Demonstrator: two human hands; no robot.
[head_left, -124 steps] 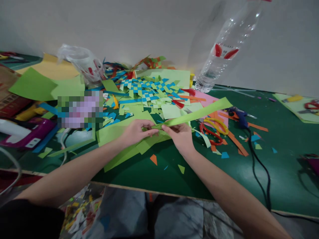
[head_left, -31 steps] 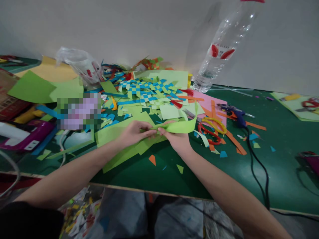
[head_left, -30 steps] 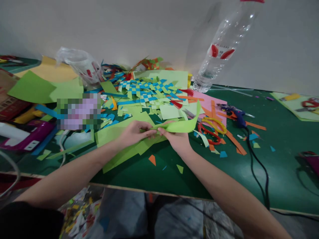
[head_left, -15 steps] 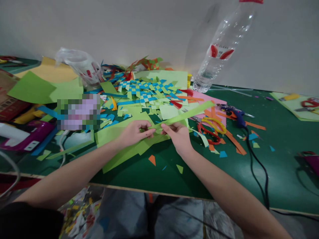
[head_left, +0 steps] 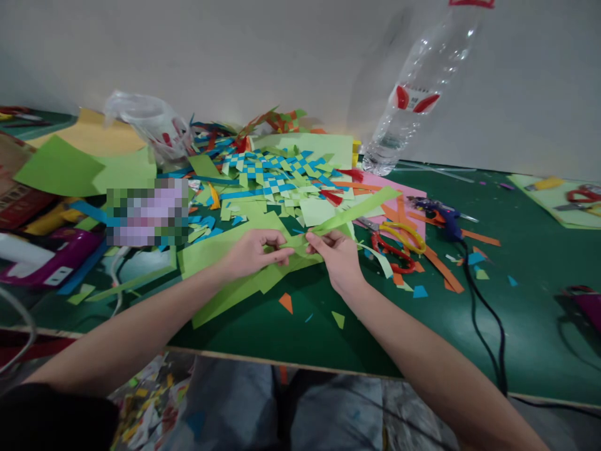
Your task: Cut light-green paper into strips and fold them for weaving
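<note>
A long light-green paper strip (head_left: 359, 210) slants up to the right out of my two hands. My left hand (head_left: 263, 250) pinches its lower end between thumb and fingers. Close beside it, my right hand (head_left: 335, 254) grips the strip, thumb on top and fingers curled under. Both are just above several green paper sheets (head_left: 220, 294) lying on the table. Red-handled scissors (head_left: 394, 254) and a yellow-handled pair (head_left: 406, 235) lie right of my right hand. Behind my hands is a heap of blue-and-green woven paper pieces (head_left: 277, 172).
A tall clear plastic bottle (head_left: 413, 106) stands at the back by the wall. A blue glue gun (head_left: 448, 222) with a black cord (head_left: 483, 313) lies to the right. A bagged cup (head_left: 154, 125) and a purple tool (head_left: 70, 254) are at left. Paper scraps litter the green table (head_left: 323, 344).
My hands have shifted slightly apart along the strip, the right one moving a little to the right. The strip's far end has dipped slightly left. Other things stay in place.
</note>
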